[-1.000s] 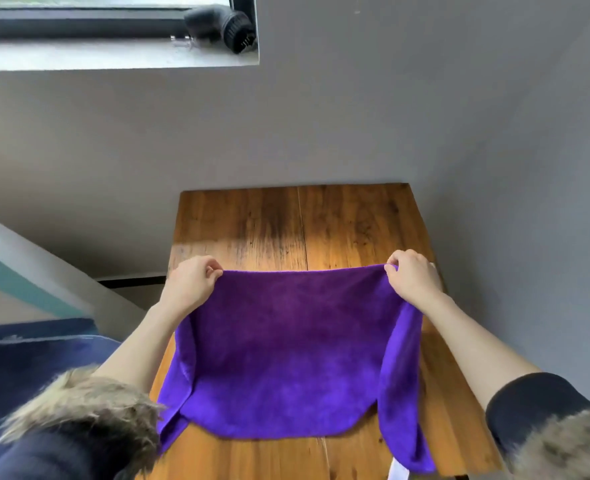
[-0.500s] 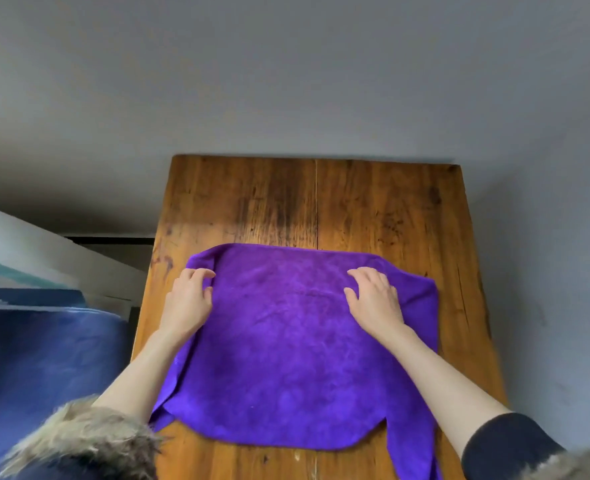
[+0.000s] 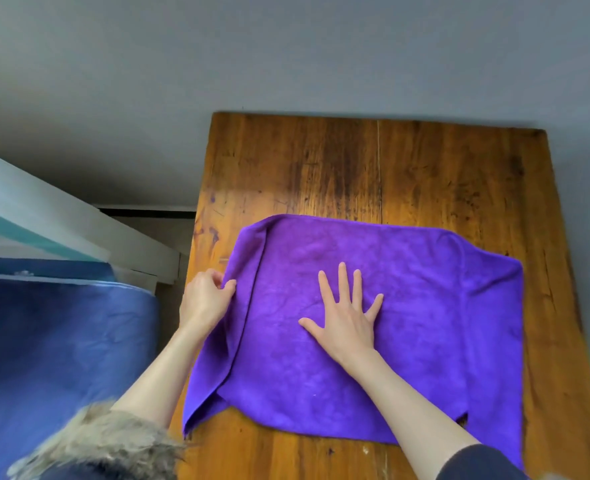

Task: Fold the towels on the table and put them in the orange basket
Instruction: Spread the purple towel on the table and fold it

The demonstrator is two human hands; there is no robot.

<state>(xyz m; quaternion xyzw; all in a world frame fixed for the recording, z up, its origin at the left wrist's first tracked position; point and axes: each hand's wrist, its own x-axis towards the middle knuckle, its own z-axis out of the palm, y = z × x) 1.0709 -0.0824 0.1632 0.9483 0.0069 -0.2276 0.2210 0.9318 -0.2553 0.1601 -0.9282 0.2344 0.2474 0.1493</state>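
A purple towel (image 3: pixel 407 306) lies folded on the wooden table (image 3: pixel 373 168), its layers uneven at the left and right edges. My right hand (image 3: pixel 345 313) lies flat on the middle of the towel with fingers spread straight. My left hand (image 3: pixel 205 299) is at the towel's left edge, its thumb and fingers pinching the cloth there. The orange basket is not in view.
A grey wall runs behind and to the right of the table. To the left stand a white frame (image 3: pixel 79 233) and a blue mattress or bedding (image 3: pixel 61 341). Fur trim of my sleeve (image 3: pixel 103 445) shows at the bottom left.
The towel's far edge was held up by both hands, then laid on the table. My right hand moved to the towel's centre and spread flat; my left hand shifted to the left edge.
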